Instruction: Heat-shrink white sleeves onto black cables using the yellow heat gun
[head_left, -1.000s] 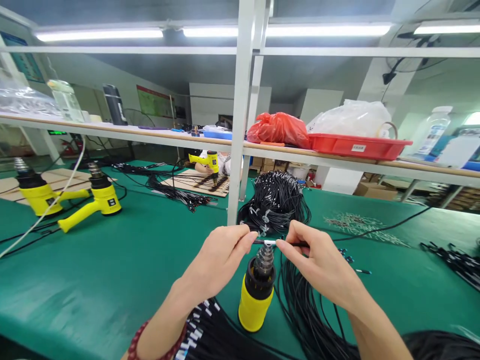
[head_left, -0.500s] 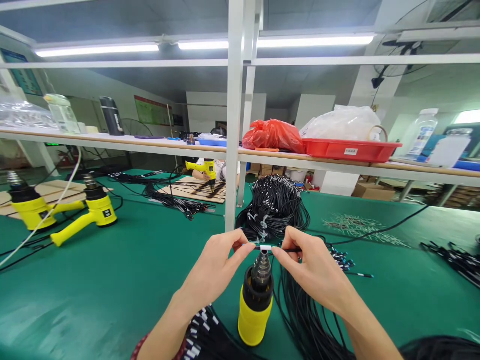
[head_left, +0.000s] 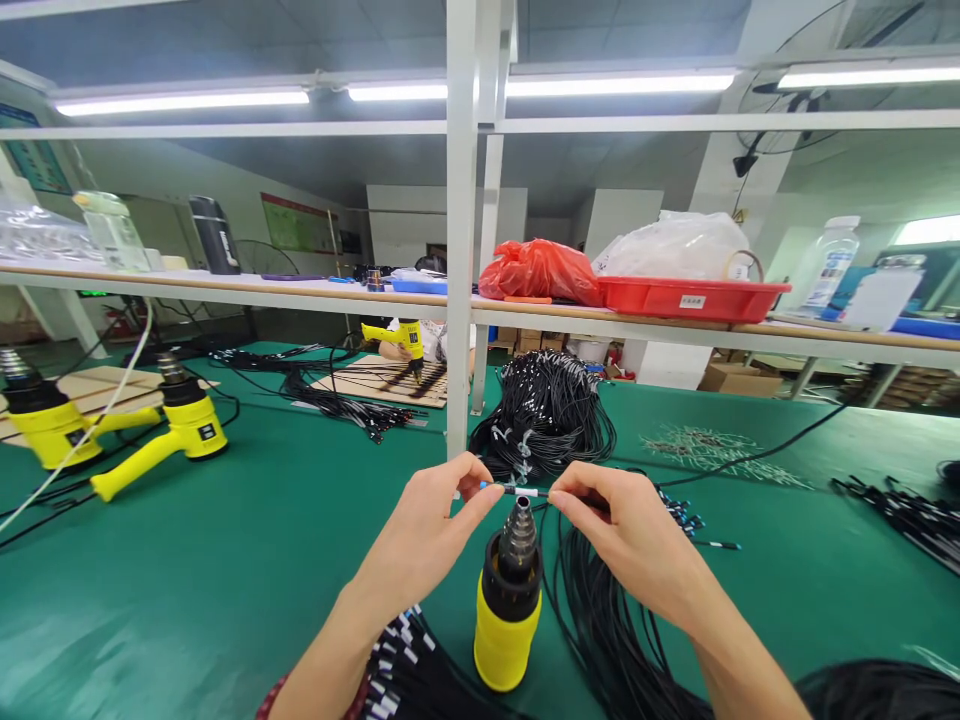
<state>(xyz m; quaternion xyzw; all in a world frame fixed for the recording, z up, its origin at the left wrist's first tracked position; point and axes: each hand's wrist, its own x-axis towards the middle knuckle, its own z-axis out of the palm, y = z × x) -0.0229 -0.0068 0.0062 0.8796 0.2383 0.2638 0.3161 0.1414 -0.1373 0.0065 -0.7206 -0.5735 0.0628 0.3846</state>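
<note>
A black cable with a white sleeve (head_left: 527,492) is stretched level between my two hands, just above the metal nozzle of an upright yellow heat gun (head_left: 508,610). My left hand (head_left: 427,530) pinches its blue-tipped end between thumb and forefinger. On the right side of the sleeve, my right hand (head_left: 626,525) grips the cable, fingers closed. Black cables with white sleeves (head_left: 401,660) lie below my left forearm. Under my right hand runs another bundle of black cables (head_left: 600,610).
Two yellow heat guns (head_left: 191,420) stand at the left. Behind my hands lies a big coiled cable bundle (head_left: 555,410) beside a white post (head_left: 459,240). Thin pale pieces (head_left: 712,450) lie at right. A shelf (head_left: 337,296) crosses above, holding a red tray (head_left: 690,300). Across the table, a person holds another heat gun.
The cable and its white sleeve have risen slightly off the nozzle, and more black cable shows left of the sleeve. My right hand sits slightly farther from the sleeve. The view has shifted slightly.
</note>
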